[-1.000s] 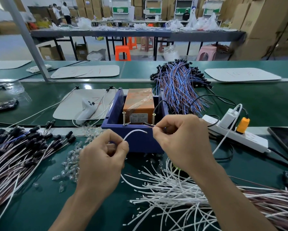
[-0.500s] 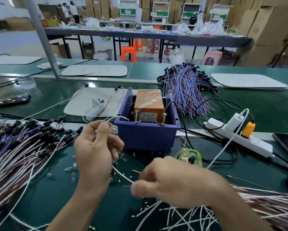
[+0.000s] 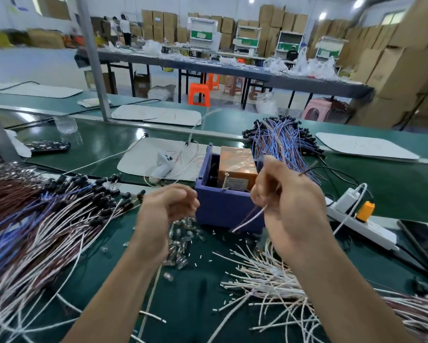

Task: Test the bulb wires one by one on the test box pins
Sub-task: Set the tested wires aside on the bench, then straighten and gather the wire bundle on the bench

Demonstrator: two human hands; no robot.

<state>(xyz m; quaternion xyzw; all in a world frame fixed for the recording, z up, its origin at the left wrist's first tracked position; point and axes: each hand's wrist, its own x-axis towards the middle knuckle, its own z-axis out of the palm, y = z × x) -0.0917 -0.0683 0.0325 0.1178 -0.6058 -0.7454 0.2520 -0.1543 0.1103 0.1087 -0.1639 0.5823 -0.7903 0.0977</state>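
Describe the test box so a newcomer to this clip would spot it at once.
On the green workbench, look between the left hand and the right hand. The test box is the purple open-topped tub holding a copper-coloured block, with a brass pin upright at its front rim. Its neighbours are loose wires and a white power strip.

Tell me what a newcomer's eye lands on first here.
The left hand and right hand hang mid-frame before the purple test box, the right gripping a pale wire. A thick sheaf of wires fans across the bench at left; loose white wires litter the lower right.
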